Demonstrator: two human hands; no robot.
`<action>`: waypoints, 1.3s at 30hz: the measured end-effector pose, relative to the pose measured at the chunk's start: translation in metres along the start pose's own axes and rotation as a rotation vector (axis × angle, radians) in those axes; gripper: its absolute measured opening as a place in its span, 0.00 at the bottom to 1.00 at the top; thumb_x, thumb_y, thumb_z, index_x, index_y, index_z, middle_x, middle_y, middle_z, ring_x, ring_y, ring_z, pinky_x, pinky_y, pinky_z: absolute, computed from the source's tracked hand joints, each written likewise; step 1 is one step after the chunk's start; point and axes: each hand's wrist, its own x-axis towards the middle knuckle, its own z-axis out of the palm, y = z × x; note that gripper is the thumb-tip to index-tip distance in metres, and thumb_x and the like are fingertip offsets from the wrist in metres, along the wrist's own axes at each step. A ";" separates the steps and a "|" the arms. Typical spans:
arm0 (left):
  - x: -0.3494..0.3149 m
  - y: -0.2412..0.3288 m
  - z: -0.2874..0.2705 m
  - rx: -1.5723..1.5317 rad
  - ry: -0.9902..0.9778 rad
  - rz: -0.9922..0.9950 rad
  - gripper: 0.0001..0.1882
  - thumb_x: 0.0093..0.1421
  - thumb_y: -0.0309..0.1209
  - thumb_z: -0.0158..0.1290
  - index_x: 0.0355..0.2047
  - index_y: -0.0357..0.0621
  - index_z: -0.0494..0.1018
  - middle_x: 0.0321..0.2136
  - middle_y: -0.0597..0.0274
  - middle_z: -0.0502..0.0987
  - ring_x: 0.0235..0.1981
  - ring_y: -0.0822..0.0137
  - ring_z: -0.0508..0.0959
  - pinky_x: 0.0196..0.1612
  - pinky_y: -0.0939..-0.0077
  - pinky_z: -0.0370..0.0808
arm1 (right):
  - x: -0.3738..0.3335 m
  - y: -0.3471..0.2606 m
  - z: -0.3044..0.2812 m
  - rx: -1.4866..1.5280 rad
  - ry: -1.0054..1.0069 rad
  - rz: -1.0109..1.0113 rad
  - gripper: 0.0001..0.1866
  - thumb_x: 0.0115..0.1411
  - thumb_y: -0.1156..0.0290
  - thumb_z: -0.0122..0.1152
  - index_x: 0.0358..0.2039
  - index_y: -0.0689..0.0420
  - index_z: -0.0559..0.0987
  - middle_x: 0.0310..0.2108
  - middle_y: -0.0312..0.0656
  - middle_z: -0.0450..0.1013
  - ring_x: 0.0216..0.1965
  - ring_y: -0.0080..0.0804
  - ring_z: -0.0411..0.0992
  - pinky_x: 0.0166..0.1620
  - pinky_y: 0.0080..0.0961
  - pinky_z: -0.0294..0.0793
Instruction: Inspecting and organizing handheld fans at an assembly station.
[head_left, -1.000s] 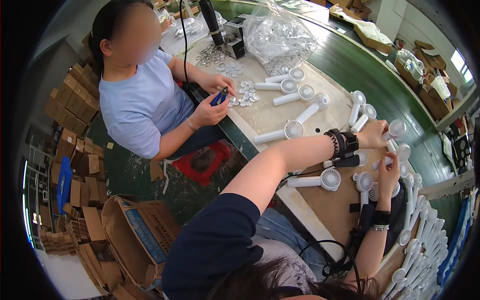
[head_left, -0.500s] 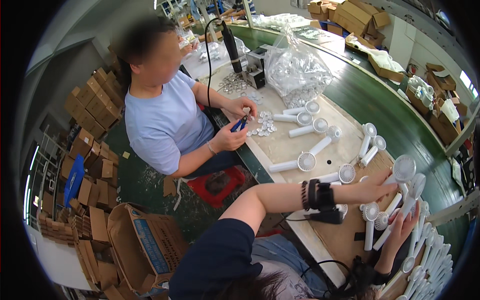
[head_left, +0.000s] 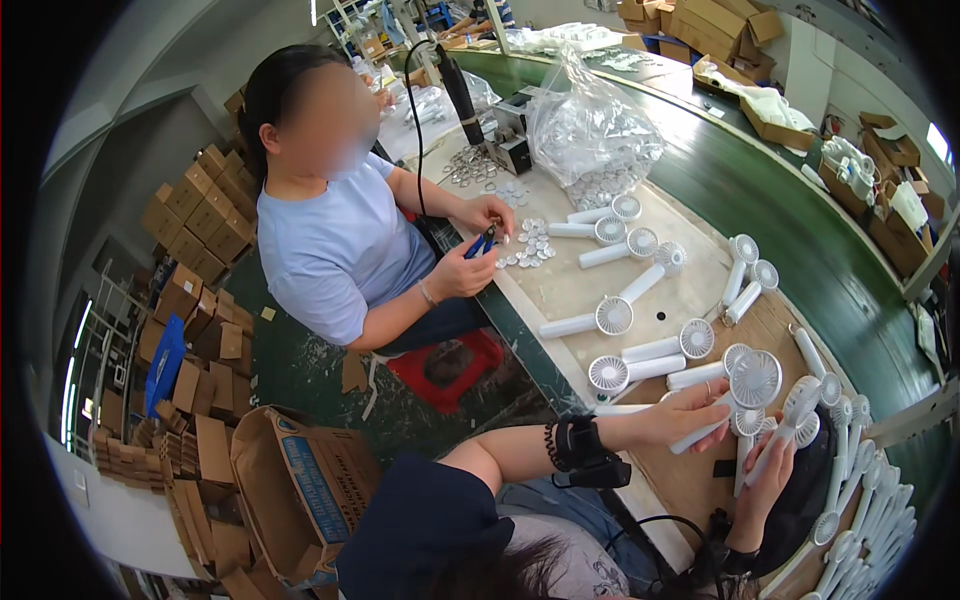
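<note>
My left hand is closed round the handle of a white handheld fan, its round grille tipped up. Close by on the right, my right hand grips a second white fan by the handle, grille up and seen partly edge-on. The two heads are near each other over the table. Beneath and behind them lie more white fans, some partly hidden by my hands. On both wrists I wear black bands with small devices.
Many white fans stand packed along the right edge. Across the table, a co-worker holds blue-handled cutters beside small clear discs. A plastic bag sits near the green conveyor belt. Cardboard boxes fill the left.
My left hand has drawn back to the left and down with a fan in it. My right hand has moved slightly down and left, still holding a fan.
</note>
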 end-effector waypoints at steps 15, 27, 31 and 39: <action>0.000 -0.003 0.002 0.192 0.157 -0.030 0.15 0.61 0.31 0.35 0.47 0.40 0.57 0.30 0.64 0.68 0.25 0.77 0.67 0.30 0.84 0.66 | -0.003 -0.015 0.016 0.095 -0.172 0.169 0.15 0.60 0.66 0.38 0.44 0.61 0.63 0.25 0.38 0.65 0.19 0.20 0.62 0.24 0.13 0.62; -0.002 -0.011 0.009 0.182 0.241 0.007 0.16 0.61 0.29 0.36 0.48 0.40 0.57 0.29 0.65 0.68 0.25 0.79 0.66 0.30 0.85 0.66 | -0.006 -0.011 0.014 0.069 -0.120 0.135 0.13 0.58 0.69 0.37 0.42 0.61 0.62 0.27 0.40 0.65 0.25 0.21 0.62 0.30 0.17 0.64; -0.002 -0.012 0.007 0.206 0.239 0.001 0.15 0.61 0.29 0.36 0.48 0.39 0.58 0.29 0.65 0.68 0.25 0.79 0.66 0.30 0.85 0.66 | -0.007 -0.008 0.011 0.148 -0.118 0.126 0.13 0.59 0.69 0.42 0.43 0.61 0.62 0.28 0.38 0.66 0.26 0.19 0.63 0.30 0.16 0.65; -0.001 -0.013 0.007 0.205 0.254 0.009 0.14 0.60 0.29 0.38 0.46 0.39 0.60 0.28 0.66 0.68 0.25 0.80 0.65 0.29 0.86 0.65 | -0.007 -0.010 0.011 0.107 -0.066 0.108 0.14 0.57 0.70 0.39 0.44 0.60 0.61 0.29 0.40 0.65 0.27 0.21 0.63 0.31 0.18 0.66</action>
